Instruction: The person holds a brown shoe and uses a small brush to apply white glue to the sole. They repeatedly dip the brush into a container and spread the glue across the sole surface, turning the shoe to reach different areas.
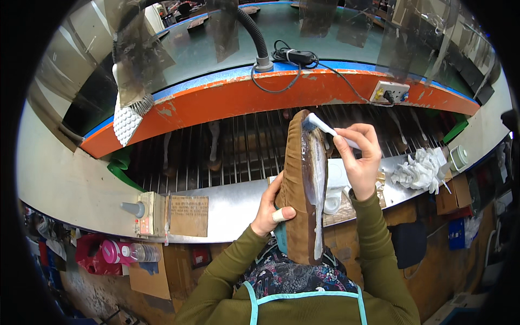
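My left hand (269,210), with a pale wrap on its thumb, grips a brown shoe upper (294,168) from its left side. The shoe upper stands lengthwise in front of me, its underside turned to the right. A wet whitish coat (318,179) runs down that underside. Between the thumb and fingers of my right hand (362,161) is a white-handled brush (323,127). Its bluish bristles touch the underside near the far end. Behind the shoe upper, a white container (336,187) on the ledge is partly hidden.
A metal ledge (230,208) crosses in front of me, with a rod rack (249,146) beyond it. An orange board (216,95) bounds the rack and carries a socket (391,92). Crumpled white tissue (421,170) lies right; a cardboard piece (188,215) lies left.
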`<state>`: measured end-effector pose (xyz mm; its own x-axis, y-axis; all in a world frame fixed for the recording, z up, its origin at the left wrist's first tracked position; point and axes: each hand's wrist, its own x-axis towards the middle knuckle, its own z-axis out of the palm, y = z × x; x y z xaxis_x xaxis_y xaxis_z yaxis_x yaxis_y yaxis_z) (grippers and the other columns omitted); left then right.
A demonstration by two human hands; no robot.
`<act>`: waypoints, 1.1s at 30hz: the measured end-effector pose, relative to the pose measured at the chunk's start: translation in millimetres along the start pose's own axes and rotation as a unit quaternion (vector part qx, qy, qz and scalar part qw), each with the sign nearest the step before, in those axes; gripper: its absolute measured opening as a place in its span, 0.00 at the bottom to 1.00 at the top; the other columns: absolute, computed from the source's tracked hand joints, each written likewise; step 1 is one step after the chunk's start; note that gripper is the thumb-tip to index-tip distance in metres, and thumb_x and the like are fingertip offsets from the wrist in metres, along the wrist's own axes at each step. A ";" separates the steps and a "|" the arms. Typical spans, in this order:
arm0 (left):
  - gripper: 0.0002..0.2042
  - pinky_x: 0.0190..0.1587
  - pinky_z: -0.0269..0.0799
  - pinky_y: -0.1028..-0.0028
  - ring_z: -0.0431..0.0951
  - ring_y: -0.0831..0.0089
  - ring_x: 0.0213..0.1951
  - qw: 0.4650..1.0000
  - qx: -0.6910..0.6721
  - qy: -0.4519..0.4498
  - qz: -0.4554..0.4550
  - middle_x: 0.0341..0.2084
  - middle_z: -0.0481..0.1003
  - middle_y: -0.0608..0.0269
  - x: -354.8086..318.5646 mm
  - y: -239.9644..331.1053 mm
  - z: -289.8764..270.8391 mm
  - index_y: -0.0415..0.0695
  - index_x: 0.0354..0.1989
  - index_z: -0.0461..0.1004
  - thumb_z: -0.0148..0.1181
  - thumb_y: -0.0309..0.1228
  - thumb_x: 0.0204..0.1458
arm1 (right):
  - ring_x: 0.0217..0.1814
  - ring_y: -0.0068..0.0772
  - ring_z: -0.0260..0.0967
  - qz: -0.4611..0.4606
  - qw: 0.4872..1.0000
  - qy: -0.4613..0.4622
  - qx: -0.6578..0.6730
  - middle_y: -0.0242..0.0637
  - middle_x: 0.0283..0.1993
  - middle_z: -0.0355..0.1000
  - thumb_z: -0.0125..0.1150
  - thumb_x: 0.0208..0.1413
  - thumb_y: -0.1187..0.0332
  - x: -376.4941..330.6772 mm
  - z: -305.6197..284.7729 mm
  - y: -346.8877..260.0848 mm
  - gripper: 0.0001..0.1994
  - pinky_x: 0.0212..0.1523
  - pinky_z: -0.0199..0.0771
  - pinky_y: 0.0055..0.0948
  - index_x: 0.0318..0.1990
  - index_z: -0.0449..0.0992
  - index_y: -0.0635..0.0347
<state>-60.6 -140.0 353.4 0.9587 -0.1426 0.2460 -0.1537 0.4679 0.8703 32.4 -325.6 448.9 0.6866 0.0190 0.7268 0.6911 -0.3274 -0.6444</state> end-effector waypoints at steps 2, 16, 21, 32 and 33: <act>0.53 0.66 0.54 0.66 0.60 0.64 0.65 1.000 -0.010 0.005 -0.012 0.64 0.59 0.53 -0.6 0.6 -0.4 0.34 0.69 0.48 0.73 0.48 0.40 | 0.29 0.19 0.67 -0.032 0.999 -0.021 -0.003 0.33 0.36 0.68 0.69 0.49 0.75 -0.5 -2.5 3.3 0.06 0.25 0.67 0.18 0.36 0.83 0.61; 0.52 0.61 0.64 0.66 0.68 0.65 0.59 0.996 0.031 0.038 -0.072 0.59 0.64 0.55 12.6 9.2 -1.3 0.39 0.68 0.49 0.65 0.60 0.41 | 0.26 0.19 0.62 -0.031 0.990 -0.138 0.003 0.31 0.34 0.70 0.70 0.46 0.73 -38.5 -20.9 19.6 0.08 0.35 0.61 0.22 0.36 0.82 0.59; 0.48 0.64 0.59 0.66 0.64 0.64 0.62 0.996 0.005 0.030 -0.086 0.61 0.62 0.53 10.9 7.8 -2.4 0.39 0.69 0.48 0.63 0.55 0.46 | 0.31 0.21 0.65 -0.016 0.987 -0.158 0.004 0.34 0.36 0.70 0.68 0.47 0.77 -51.0 -26.5 17.2 0.08 0.30 0.66 0.20 0.37 0.81 0.63; 0.47 0.60 0.68 0.65 0.67 0.63 0.60 0.992 -0.060 0.020 -0.108 0.60 0.63 0.52 9.2 6.2 2.3 0.42 0.69 0.47 0.61 0.57 0.48 | 0.36 0.24 0.69 -0.001 0.990 -0.136 0.044 0.35 0.36 0.70 0.69 0.47 0.76 -52.6 -31.4 25.1 0.07 0.33 0.69 0.21 0.36 0.82 0.63; 0.47 0.60 0.68 0.65 0.68 0.63 0.60 0.992 -0.068 0.015 -0.107 0.60 0.63 0.51 9.0 5.6 2.5 0.42 0.69 0.47 0.61 0.57 0.48 | 0.37 0.25 0.69 0.080 0.991 -0.107 0.027 0.36 0.36 0.70 0.67 0.50 0.76 -58.7 -26.6 24.9 0.06 0.34 0.69 0.21 0.37 0.82 0.64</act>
<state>-53.4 -140.9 361.6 0.9730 -0.2259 0.0469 0.0858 0.5428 0.8354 3.3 -359.9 396.5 0.8160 0.1728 0.5516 0.5772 -0.2920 -0.7626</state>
